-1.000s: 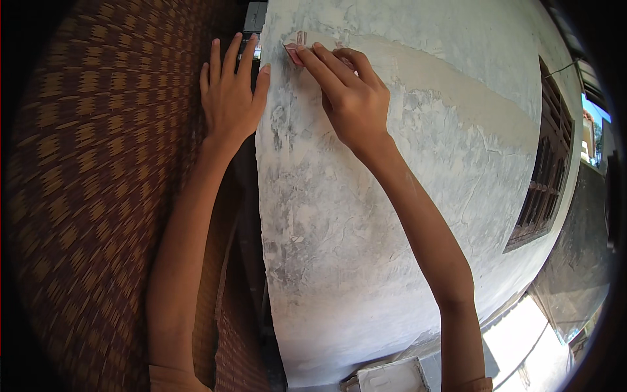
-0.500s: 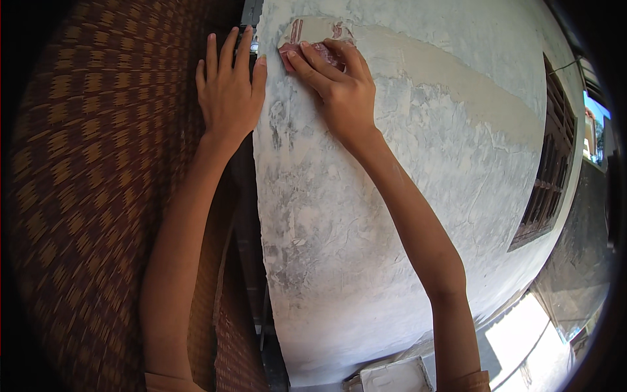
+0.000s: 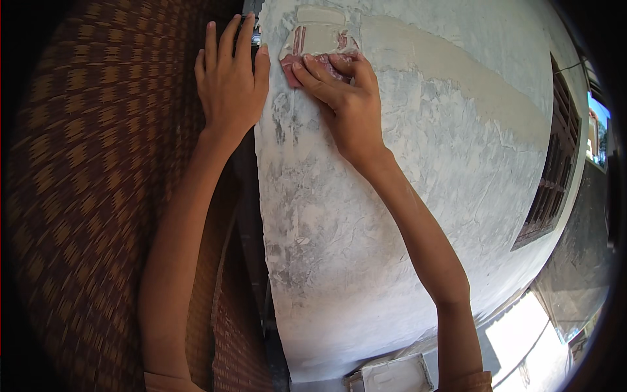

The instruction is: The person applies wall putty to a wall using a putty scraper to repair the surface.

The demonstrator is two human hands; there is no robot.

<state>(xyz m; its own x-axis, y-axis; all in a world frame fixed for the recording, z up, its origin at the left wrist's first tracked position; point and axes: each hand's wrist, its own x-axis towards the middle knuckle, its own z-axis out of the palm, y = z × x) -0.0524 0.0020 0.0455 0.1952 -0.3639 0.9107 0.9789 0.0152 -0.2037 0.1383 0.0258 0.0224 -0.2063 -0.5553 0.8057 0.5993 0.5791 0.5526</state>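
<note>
My right hand [image 3: 353, 104] presses a flat reddish putty spreader [image 3: 292, 72] against the rough grey-white wall [image 3: 346, 215], near its left edge. Fingers and thumb rest on the spreader's lower part, and pale wet putty [image 3: 321, 39] coats its upper part. Just above lies a small raised putty patch [image 3: 320, 14] on the wall. My left hand [image 3: 228, 91] is open, fingers spread and pointing up, beside the wall's left edge. Its palm side is hidden, and I cannot tell exactly what it touches.
A brown woven panel [image 3: 98, 170] stands along the left, with a dark narrow gap before the wall. A broad beige putty band [image 3: 450, 72] crosses the upper wall. A barred wooden window [image 3: 552, 163] is at right. Low by the wall sits a pale putty-smeared tray [image 3: 395, 377].
My right hand has slid a short way down the wall with the spreader. The small putty patch above it now shows. My left hand has shifted slightly upward, still spread.
</note>
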